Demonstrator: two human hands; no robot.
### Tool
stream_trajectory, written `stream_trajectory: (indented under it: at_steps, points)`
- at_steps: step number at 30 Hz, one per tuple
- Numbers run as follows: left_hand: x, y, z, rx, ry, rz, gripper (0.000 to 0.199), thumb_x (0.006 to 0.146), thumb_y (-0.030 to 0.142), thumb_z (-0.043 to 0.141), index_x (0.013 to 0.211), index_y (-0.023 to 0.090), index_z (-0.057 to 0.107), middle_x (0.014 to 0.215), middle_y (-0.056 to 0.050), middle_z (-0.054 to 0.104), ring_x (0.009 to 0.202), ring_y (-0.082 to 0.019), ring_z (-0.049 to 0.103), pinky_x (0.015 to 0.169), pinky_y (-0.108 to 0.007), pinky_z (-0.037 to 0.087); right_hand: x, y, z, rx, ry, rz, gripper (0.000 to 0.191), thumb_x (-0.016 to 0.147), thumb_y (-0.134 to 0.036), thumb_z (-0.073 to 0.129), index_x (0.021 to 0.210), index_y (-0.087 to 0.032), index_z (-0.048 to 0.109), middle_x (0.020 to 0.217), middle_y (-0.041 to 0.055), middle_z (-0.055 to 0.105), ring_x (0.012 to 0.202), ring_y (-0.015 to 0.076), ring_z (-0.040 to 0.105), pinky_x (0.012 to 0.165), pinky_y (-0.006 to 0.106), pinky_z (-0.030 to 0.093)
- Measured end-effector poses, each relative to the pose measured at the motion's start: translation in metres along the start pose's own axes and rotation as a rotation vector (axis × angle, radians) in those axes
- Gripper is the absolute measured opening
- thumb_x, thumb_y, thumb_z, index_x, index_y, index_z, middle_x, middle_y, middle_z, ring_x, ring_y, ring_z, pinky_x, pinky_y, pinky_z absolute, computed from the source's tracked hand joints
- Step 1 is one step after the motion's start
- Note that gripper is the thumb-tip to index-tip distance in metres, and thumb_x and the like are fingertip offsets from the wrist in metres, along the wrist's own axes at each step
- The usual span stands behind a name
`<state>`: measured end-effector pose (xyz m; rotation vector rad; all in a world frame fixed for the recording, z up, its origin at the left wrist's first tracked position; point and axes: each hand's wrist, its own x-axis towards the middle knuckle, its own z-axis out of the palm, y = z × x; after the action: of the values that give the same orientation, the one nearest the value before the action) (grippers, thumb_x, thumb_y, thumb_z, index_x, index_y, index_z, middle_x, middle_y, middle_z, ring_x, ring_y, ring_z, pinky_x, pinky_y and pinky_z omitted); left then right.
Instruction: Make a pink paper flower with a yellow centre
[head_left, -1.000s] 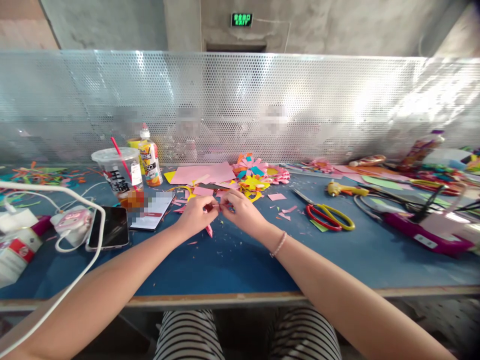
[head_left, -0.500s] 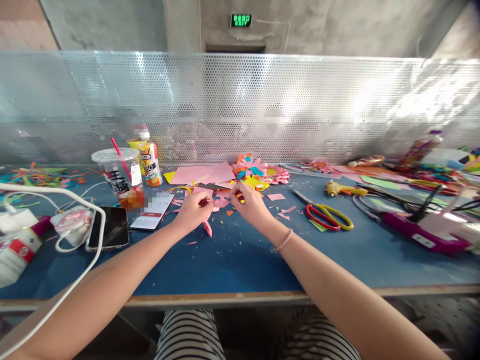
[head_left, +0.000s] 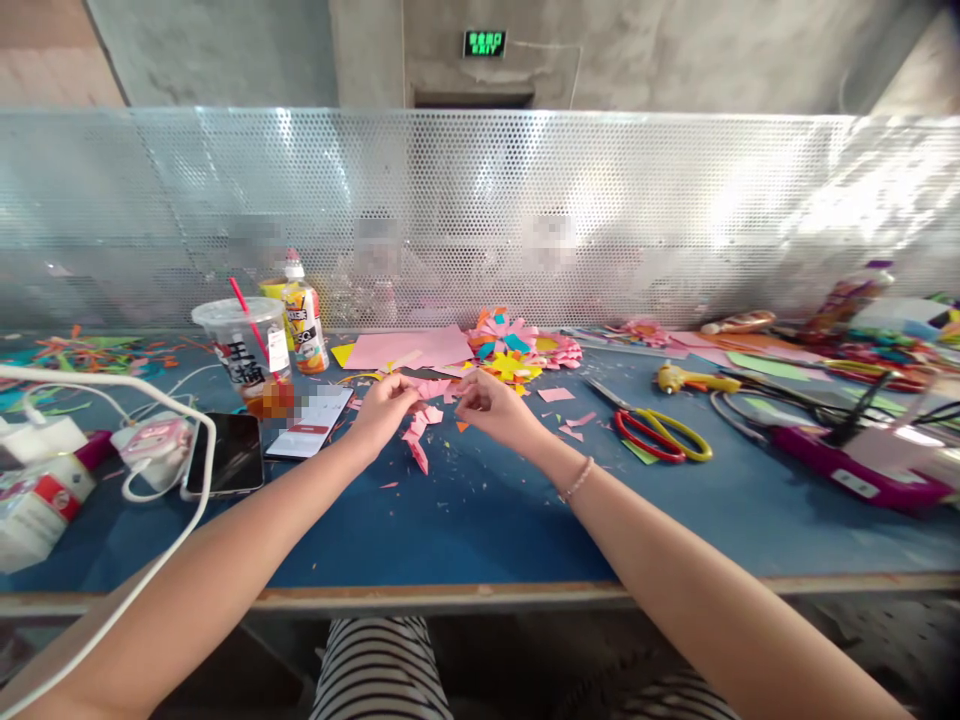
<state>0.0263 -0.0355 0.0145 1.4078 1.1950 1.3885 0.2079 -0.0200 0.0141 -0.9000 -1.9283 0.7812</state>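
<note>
My left hand (head_left: 384,415) pinches a strip of folded pink paper (head_left: 417,440) whose pointed end hangs below the fingertips. A short distance to its right is my right hand (head_left: 501,412), its thumb and fingers curled together; what they hold, if anything, is too small to make out. Pink paper scraps lie behind and between the two hands. Past my right hand rests a yellow paper flower (head_left: 514,370), with a pink paper flower (head_left: 496,328) with blue pieces behind it.
Red-and-yellow-handled scissors (head_left: 660,435) and a yellow glue gun (head_left: 694,380) lie to the right. At left stand a plastic drink cup (head_left: 240,345) and a bottle (head_left: 303,320), near two phones (head_left: 225,455). A white cable (head_left: 206,460) crosses above my left forearm. A perforated metal screen (head_left: 465,210) borders the back.
My left hand's fingers have loosened a little, so more of the pink paper shows beneath them. My right hand has shifted slightly downward. The whole view has moved slightly.
</note>
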Motion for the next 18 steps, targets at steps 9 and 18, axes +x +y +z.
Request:
stream_trajectory:
  at_steps: [9,18]
  points:
    - [-0.005,0.006,0.005,0.086,-0.008,0.124,0.009,0.062,0.02,0.053,0.055,0.017,0.049,0.055,0.002,0.055,0.056,-0.01,0.051,0.055,-0.022,0.037,-0.008,-0.011,0.016,0.367,-0.32,0.345,0.026,0.059,-0.021,0.065,0.084,-0.015,0.059,0.07,-0.0005,0.058,0.061,0.0083,0.052,0.059,0.023,0.043]
    - [-0.001,0.002,0.003,0.07,-0.015,0.128,0.006,0.063,0.021,0.053,0.059,0.016,0.053,0.061,0.0,0.058,0.061,-0.011,0.055,0.058,-0.023,0.041,-0.004,-0.01,0.01,0.308,-0.251,0.306,0.017,0.063,-0.03,0.064,0.069,-0.014,0.058,0.062,-0.0017,0.056,0.058,0.0074,0.052,0.058,0.022,0.042]
